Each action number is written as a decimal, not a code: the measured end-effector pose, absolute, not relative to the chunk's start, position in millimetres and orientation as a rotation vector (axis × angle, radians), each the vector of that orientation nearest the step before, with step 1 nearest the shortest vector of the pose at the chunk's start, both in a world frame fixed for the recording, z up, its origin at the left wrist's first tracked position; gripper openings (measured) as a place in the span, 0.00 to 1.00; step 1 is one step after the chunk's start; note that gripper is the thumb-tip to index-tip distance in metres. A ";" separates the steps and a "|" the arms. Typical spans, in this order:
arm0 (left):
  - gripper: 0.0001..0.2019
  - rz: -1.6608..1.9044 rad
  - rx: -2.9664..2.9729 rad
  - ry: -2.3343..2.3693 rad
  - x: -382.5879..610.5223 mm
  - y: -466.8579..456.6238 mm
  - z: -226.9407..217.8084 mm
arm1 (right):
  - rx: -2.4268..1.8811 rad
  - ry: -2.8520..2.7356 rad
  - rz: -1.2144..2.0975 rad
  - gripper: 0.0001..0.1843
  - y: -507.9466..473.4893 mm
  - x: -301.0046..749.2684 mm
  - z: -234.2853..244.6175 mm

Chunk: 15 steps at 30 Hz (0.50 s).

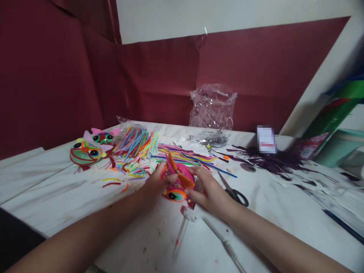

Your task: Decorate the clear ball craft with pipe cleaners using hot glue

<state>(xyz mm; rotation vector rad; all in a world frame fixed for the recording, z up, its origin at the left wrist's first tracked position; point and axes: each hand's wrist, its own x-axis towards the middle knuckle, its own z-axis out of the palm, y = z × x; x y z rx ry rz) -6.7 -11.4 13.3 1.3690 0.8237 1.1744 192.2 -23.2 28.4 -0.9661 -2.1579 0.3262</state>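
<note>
Between both hands is a pink pipe-cleaner animal head (179, 178) with orange ears and a large round eye ringed in orange. My left hand (159, 180) is closed around its left side, fingers near an ear. On the other side, my right hand (205, 185) curls its thumb and fingers against the head. Just below lies a white glue gun (209, 223) with a glue stick, near the head's lower edge. Black-handled scissors (234, 190) rest on the table right of my right hand.
Two finished-looking animal heads, one green-faced (87, 153) and one behind it (104, 137), stand at left. Pipe cleaners (133, 142) lie in a bundle and loose. Dark purple strips (273, 159) and a white box (266, 139) are at right. A see-through bag (212, 108) stands at the back.
</note>
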 end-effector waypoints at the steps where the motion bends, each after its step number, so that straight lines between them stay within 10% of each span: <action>1: 0.23 1.175 1.372 0.811 -6.9 -11.2 13.1 | -0.964 -2.159 0.323 0.19 -23.2 192.3 28.3; 15: 0.22 1.189 1.386 0.812 -7.3 -10.0 12.5 | -0.964 -2.153 0.330 0.19 -22.8 192.7 29.6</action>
